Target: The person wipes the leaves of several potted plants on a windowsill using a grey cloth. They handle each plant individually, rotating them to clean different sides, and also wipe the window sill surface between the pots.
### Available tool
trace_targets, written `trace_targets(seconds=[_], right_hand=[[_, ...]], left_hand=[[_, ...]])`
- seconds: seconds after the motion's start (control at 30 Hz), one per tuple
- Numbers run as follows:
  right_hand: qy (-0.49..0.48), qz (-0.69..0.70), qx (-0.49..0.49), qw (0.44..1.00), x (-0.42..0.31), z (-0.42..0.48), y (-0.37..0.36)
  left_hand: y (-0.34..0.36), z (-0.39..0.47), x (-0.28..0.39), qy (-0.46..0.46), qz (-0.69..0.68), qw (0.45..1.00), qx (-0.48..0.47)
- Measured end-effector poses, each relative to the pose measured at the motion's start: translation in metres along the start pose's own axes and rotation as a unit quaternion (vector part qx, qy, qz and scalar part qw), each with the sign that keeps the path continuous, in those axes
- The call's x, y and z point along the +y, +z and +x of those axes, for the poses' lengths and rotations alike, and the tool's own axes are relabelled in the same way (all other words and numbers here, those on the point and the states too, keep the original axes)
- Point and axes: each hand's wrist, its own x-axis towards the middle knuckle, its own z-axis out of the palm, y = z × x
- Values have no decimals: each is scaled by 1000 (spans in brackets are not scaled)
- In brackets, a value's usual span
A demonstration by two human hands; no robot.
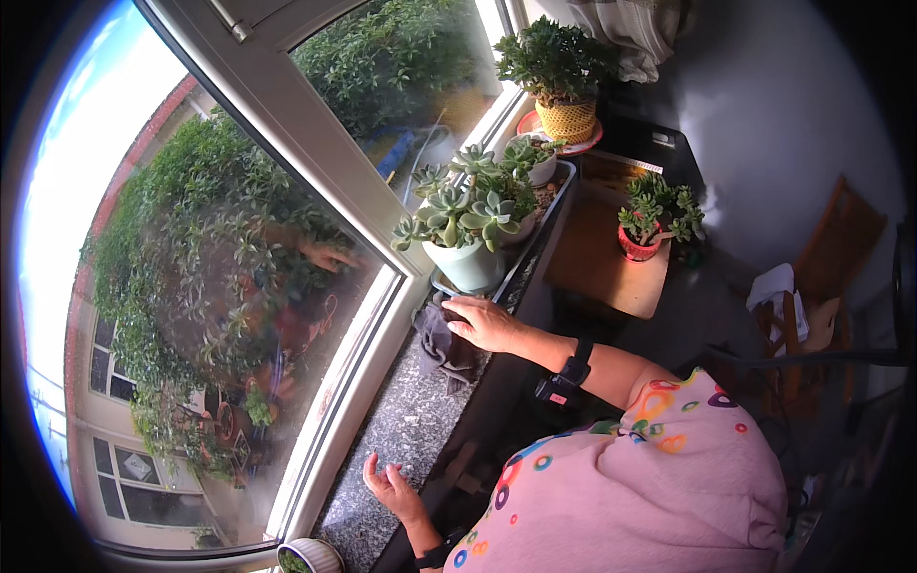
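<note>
My right hand (pixel 481 324) is over a crumpled dark grey cloth (pixel 445 347) on the speckled granite windowsill (pixel 408 422). Its thumb and fingers extend onto the upper part of the cloth; whether they grip it is hard to see. Just beyond the fingertips stands a pale green pot (pixel 469 265) holding a rosette succulent (pixel 458 204). That pot sits at the near end of a long shallow tray (pixel 548 208). Lower down, my left hand (pixel 394 490) hovers by the sill, fingers loosely curled and apart, with nothing in it.
Along the left runs a white-framed window (pixel 344 401). A ribbed white pot (pixel 311 555) stands at the sill's near end. Farther off are a bushy plant in a yellow pot (pixel 566 120) and a red-potted succulent (pixel 637 236) on a wooden board (pixel 594 265). A wooden chair (pixel 834 236) holds papers.
</note>
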Motion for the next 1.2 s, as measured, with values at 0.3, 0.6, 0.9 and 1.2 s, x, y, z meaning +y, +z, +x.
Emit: trace_targets(seconds=[0.3,0.6,0.9,1.2], right_hand=[[119,87,-67,987,31,-46,-72],[153,130,-154,967,30,-65,-62],[164,113,-49,979,22,-84,-77],[374,547,-199,723,-25,-126,-84]], left_hand=[[130,61,65,187,257,921,-224],[186,86,54,181,282,911,-241],[187,42,82,211,215,830,-469],[153,-3,73,48,-3,911,-410]])
